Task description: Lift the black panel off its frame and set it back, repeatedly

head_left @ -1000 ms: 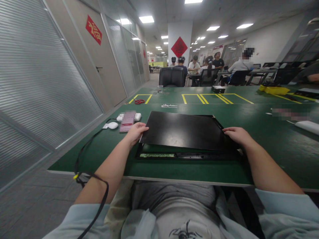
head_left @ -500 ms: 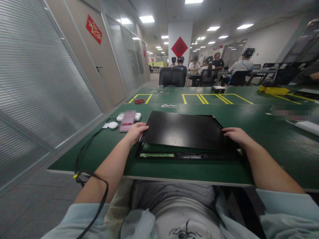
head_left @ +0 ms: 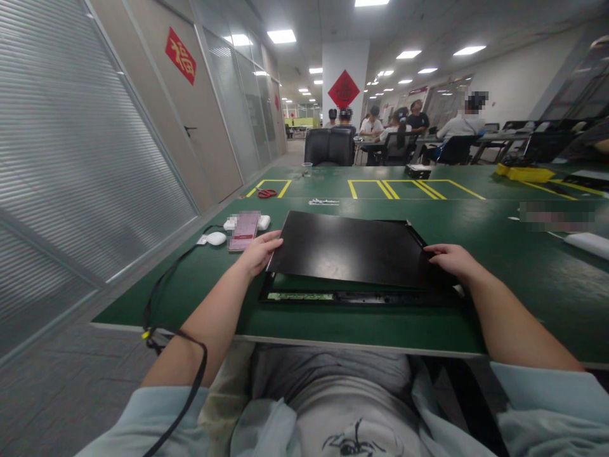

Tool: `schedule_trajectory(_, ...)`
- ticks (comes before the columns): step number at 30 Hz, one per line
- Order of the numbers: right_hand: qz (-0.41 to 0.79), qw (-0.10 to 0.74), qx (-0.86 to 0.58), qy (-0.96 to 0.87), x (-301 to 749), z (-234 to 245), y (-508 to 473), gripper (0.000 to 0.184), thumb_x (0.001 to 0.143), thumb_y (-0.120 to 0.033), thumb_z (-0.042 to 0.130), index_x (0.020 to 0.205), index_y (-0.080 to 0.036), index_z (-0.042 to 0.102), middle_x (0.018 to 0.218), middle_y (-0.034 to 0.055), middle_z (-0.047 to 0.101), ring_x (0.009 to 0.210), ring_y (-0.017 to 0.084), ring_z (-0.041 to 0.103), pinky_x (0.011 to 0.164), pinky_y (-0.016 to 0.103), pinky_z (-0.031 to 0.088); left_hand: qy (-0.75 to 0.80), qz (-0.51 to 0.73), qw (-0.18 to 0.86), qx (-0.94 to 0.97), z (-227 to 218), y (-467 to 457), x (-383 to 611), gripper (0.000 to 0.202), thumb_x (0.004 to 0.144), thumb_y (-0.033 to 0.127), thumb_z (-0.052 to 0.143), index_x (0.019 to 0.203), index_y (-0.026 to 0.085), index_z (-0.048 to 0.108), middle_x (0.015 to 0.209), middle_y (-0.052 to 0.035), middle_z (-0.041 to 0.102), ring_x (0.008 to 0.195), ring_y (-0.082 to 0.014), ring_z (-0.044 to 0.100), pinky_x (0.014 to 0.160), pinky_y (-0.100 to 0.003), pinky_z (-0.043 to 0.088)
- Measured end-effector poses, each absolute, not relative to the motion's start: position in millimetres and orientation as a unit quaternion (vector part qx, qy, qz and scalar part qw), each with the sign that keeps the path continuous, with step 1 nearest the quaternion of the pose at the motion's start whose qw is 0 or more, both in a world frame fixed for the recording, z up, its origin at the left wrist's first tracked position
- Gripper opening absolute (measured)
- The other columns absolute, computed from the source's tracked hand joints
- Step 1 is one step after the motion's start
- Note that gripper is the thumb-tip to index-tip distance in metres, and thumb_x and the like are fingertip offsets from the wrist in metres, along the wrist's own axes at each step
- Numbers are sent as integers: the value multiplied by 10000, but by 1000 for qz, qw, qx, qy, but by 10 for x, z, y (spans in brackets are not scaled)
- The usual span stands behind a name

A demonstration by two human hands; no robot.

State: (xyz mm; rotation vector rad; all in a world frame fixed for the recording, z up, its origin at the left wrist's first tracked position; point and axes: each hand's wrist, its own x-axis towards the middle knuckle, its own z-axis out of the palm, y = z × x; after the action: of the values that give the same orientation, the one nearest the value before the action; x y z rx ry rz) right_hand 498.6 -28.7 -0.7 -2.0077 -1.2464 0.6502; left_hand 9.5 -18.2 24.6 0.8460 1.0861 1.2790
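Observation:
A thin black panel (head_left: 352,247), flat and glossy, lies askew over a black rectangular frame (head_left: 404,298). Its left edge is pinched by my left hand (head_left: 259,254), with the thumb and fingers closed on it. My right hand (head_left: 450,259) grips the panel's right side, near the frame's right edge; its lower fingers are hidden. Between the panel's near edge and the frame's front bar there is a gap. A green circuit strip (head_left: 299,296) shows along the left part of that bar. The frame rests on the green table (head_left: 190,304).
Left of the panel are a pink phone (head_left: 244,231), a white rounded device (head_left: 216,238) and a black cable (head_left: 164,273). Red-handled scissors (head_left: 267,193), small white pieces (head_left: 324,202), a black box (head_left: 417,171) and a yellow tray (head_left: 526,172) lie farther back. People sit beyond.
Hardly anything differs: both hands keep their hold on the black panel, which stays in the same place over the frame. The view has shifted very slightly.

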Motion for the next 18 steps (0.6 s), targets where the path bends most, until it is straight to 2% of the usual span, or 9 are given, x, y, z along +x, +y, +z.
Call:
schedule_trajectory(5,253,343,-768,-477,4980,-15,-288,362,644,-50,667,951,-182,805,878,87,749,889,260,705,834,358,551,444,567,587,370,237,-178,94,374,631,4,792,987,111,751,932,-96,798,901,-213,752,843,-322,599)
schedule_trajectory(11,263,337,-761,-488,5020,-61,-262,405,636,-61,664,1000,-175,800,905,93,758,863,256,707,809,362,559,466,565,571,370,195,-154,90,378,626,21,806,986,121,747,814,-75,781,770,-199,738,777,-319,600)
schedule_trajectory(18,248,330,-768,-490,5021,-63,-255,399,634,-56,675,991,-177,806,946,99,763,892,262,712,829,358,552,484,544,572,377,114,-109,67,408,609,32,817,996,137,741,827,-70,778,717,-200,736,708,-308,591)
